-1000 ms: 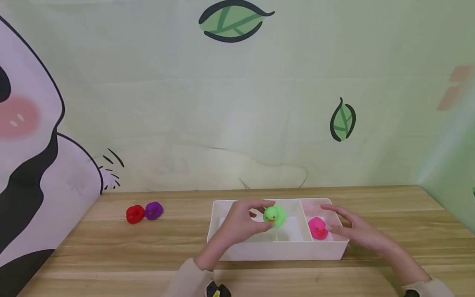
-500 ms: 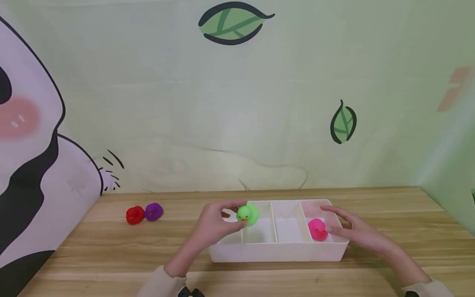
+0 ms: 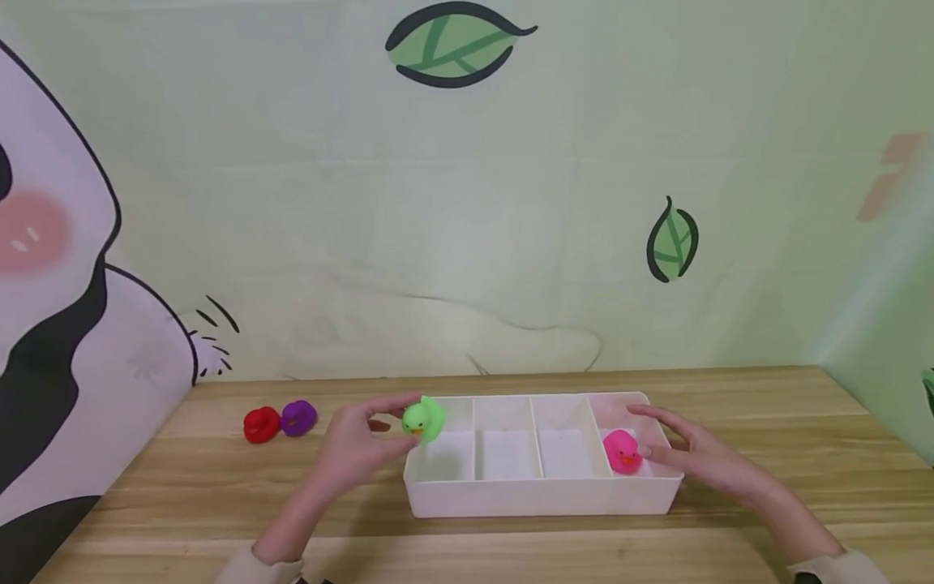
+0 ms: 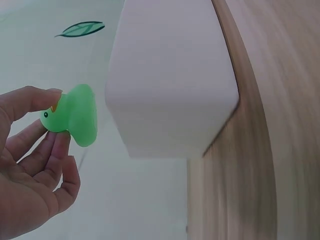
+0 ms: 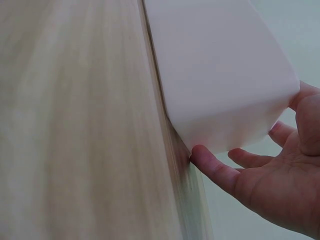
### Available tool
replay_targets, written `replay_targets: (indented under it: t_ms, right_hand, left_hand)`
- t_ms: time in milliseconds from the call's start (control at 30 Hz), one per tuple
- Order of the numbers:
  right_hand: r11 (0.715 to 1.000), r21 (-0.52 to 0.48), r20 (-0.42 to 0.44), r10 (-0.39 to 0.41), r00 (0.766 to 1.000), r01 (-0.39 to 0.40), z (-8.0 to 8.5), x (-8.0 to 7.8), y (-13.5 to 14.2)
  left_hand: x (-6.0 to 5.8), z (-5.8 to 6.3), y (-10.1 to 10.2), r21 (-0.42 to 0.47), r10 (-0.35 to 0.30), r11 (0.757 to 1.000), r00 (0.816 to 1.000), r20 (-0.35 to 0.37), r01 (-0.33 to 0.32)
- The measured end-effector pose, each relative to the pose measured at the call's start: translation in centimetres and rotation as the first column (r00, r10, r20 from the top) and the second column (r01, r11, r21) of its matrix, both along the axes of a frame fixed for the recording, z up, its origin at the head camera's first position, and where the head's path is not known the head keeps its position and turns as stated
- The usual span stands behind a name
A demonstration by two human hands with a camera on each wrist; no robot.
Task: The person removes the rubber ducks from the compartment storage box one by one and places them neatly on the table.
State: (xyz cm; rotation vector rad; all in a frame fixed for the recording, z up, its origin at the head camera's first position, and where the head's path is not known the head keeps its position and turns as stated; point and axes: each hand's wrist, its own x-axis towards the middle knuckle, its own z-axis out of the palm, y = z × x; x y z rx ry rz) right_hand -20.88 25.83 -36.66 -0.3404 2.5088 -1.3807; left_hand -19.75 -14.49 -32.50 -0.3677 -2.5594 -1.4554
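My left hand (image 3: 357,442) pinches a green rubber duck (image 3: 425,418) between thumb and fingers, over the left end of a white divided box (image 3: 540,496). In the left wrist view the duck (image 4: 75,115) is held by its head, beside the box's end wall (image 4: 165,127). At the other end my right hand (image 3: 696,446) holds the box, its thumb and index finger reaching over the rim. The right wrist view shows other fingers (image 5: 215,167) against the outside of the end wall. A pink rubber duck (image 3: 623,453) sits in the rightmost compartment, close to the right thumb.
A red rubber duck (image 3: 261,424) and a purple rubber duck (image 3: 298,418) stand side by side on the wooden table (image 3: 182,478), left of the box. Behind the table rises a pale green backdrop (image 3: 467,227) with printed leaves and a panda.
My left hand has carried the green duck leftward along the box, from the middle compartments to the left end. The right hand and the pink duck have kept their places.
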Motion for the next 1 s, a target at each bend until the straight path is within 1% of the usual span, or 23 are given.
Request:
replay_targets:
  t_ms: [167,333,467,633,933,1000]
  right_hand:
    - [1.0,-0.014,0.003,-0.005,1.0,0.005,-0.1,0.0,0.1]
    - [1.0,-0.017,-0.013,-0.003,1.0,0.003,-0.3,0.1,0.1]
    - [1.0,-0.014,-0.019,-0.002,1.0,0.002,-0.4,0.2,0.0]
    - [1.0,-0.02,-0.022,-0.002,1.0,0.001,-0.5,0.3,0.0]
    - [1.0,-0.023,-0.018,-0.006,1.0,0.005,-0.5,0.5,0.0]
    - [1.0,-0.019,-0.023,-0.009,1.0,0.009,-0.5,0.5,0.0]
  left_hand:
    - [0.4,-0.3,-2.2,0.01,0.029,1.0,1.0,-0.001,-0.029]
    - [0.6,-1.0,-4.0,-0.017,0.072,0.997,0.997,-0.003,-0.072]
    - [0.9,-1.5,-5.4,-0.034,0.102,0.994,0.995,0.023,-0.101]
    - [1.1,-1.9,-7.1,-0.049,0.118,0.992,0.992,0.053,-0.116]
    - [0.8,-2.6,-9.8,-0.121,0.147,0.983,0.987,0.07,-0.138]
    - [0.7,-2.7,-10.3,-0.14,0.152,0.98,0.985,0.085,-0.139]
